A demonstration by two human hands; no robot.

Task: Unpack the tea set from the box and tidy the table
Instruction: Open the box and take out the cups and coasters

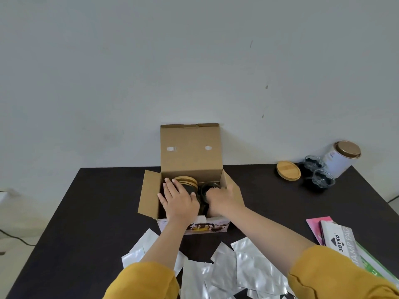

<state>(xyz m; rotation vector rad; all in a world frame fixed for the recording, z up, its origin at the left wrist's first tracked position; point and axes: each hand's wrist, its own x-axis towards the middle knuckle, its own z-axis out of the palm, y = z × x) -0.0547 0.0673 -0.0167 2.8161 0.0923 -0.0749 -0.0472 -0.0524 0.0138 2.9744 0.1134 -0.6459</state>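
While both arms reach into the open box (192,160) at the middle of the tabletop (86,201), my left hand (179,199) lies spread and flat over the stack of wooden lids (187,181), fingers loose, pressing rather than gripping. My right hand (222,198) is curled around a dark glass piece (210,187) in the right half of the box; I cannot tell how firmly it has closed. The rest of the set sits deep between the cardboard walls. I judge the glass to be thin, smooth and easily chipped, light but slippery, so I would take it around the body with fingers wrapped, not by the rim, and lift straight up clear of the flaps. The lids look stiff and light and should stay put under a flat palm. Two glass cups (319,171) and one lid (288,170) already stand far right beside a tin (341,158).
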